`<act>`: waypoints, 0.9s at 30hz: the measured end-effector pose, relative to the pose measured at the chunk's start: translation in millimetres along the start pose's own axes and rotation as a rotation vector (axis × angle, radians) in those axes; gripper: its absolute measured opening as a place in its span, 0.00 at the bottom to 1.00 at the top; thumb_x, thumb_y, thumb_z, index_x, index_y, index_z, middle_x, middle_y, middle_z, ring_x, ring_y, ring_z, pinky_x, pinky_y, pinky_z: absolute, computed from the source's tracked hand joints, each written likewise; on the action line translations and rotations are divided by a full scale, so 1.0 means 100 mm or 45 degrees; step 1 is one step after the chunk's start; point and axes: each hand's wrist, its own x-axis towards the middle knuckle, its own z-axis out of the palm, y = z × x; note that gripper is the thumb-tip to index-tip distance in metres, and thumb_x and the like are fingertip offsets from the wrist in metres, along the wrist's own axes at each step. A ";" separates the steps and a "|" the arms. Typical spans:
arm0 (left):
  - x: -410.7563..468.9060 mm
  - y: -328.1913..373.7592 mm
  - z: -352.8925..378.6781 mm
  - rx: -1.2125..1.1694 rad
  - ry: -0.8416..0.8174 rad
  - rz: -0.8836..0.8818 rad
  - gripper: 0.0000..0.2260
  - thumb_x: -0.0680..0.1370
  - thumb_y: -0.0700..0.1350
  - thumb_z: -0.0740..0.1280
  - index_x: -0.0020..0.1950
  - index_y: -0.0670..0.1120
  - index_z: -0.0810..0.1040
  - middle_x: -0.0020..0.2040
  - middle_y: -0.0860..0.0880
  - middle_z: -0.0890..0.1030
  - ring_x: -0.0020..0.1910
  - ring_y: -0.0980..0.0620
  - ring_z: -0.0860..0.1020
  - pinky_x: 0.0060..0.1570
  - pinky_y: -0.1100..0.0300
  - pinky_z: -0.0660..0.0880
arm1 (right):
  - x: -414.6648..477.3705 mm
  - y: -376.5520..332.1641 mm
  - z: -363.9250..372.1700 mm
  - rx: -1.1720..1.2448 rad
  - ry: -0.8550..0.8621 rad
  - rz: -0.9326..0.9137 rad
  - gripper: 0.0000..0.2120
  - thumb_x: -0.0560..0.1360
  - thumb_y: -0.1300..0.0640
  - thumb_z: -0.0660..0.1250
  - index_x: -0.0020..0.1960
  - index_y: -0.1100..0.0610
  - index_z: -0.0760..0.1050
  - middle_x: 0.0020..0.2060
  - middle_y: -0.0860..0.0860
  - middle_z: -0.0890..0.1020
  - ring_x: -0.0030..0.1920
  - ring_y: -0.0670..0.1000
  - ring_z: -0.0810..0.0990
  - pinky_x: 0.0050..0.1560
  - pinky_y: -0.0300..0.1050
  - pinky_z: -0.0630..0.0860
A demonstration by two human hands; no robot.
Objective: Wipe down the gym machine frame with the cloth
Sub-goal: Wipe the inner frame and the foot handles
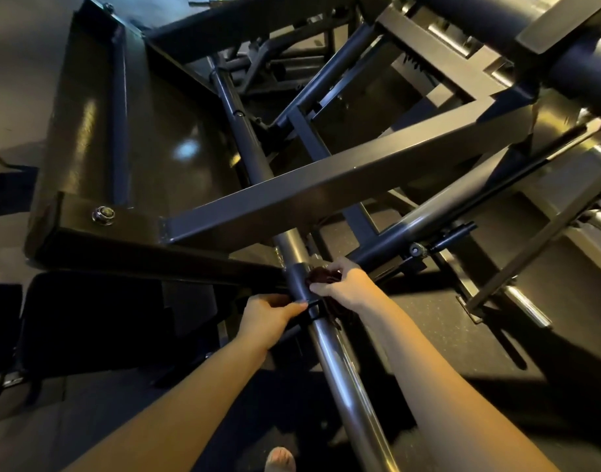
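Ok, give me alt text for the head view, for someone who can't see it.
Two hands work at a dark collar on the gym machine's round tube: the right hand holds a bunched dark cloth against it, the left hand touches its other side. Frame beams cross behind.

Floor is dark speckled rubber matting, best seen right of centre. Gym machine frame stands directly on it, and its contact points are mostly lost in shadow. One foot is on the floor at the bottom edge, just left of the frame's long round tube.
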 end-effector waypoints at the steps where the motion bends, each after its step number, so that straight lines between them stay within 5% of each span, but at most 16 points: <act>1: 0.01 0.00 0.00 0.015 -0.004 0.007 0.11 0.75 0.46 0.77 0.56 0.48 0.84 0.52 0.47 0.86 0.53 0.49 0.84 0.57 0.52 0.81 | 0.01 -0.03 -0.01 -0.035 -0.022 0.016 0.20 0.74 0.50 0.75 0.59 0.50 0.69 0.49 0.49 0.75 0.50 0.50 0.77 0.48 0.46 0.75; 5: 0.00 0.01 -0.02 -0.029 -0.039 -0.011 0.12 0.76 0.44 0.76 0.58 0.46 0.82 0.53 0.47 0.85 0.50 0.52 0.84 0.36 0.68 0.79 | 0.13 -0.19 0.06 0.060 0.094 0.062 0.20 0.75 0.47 0.75 0.61 0.53 0.73 0.54 0.54 0.79 0.55 0.56 0.78 0.62 0.57 0.77; 10: 0.01 0.03 -0.02 0.009 -0.032 -0.007 0.13 0.76 0.45 0.76 0.60 0.46 0.82 0.54 0.48 0.85 0.53 0.51 0.83 0.47 0.61 0.78 | 0.06 -0.11 -0.17 -0.096 -0.207 0.109 0.25 0.72 0.49 0.77 0.65 0.51 0.73 0.58 0.54 0.79 0.55 0.54 0.80 0.64 0.57 0.76; 14: 0.02 0.03 -0.03 -0.020 -0.041 -0.021 0.10 0.76 0.43 0.76 0.56 0.47 0.82 0.51 0.49 0.85 0.48 0.54 0.83 0.32 0.69 0.76 | 0.06 -0.31 -0.13 -0.464 -0.194 0.072 0.32 0.73 0.46 0.76 0.72 0.55 0.69 0.55 0.52 0.78 0.54 0.53 0.78 0.56 0.51 0.74; 19: 0.03 0.03 -0.05 0.021 -0.056 0.010 0.13 0.76 0.46 0.76 0.59 0.48 0.81 0.53 0.49 0.84 0.53 0.52 0.82 0.45 0.60 0.76 | 0.05 -0.30 0.11 -0.488 -0.041 0.090 0.37 0.74 0.43 0.75 0.75 0.54 0.62 0.64 0.57 0.76 0.61 0.59 0.78 0.52 0.54 0.76; 27: -0.03 0.06 0.00 0.017 -0.021 0.051 0.06 0.76 0.44 0.76 0.51 0.51 0.81 0.48 0.50 0.85 0.49 0.52 0.83 0.49 0.57 0.79 | -0.02 -0.03 0.11 -0.077 -0.002 0.096 0.33 0.75 0.38 0.71 0.74 0.48 0.65 0.60 0.54 0.78 0.59 0.56 0.79 0.64 0.55 0.76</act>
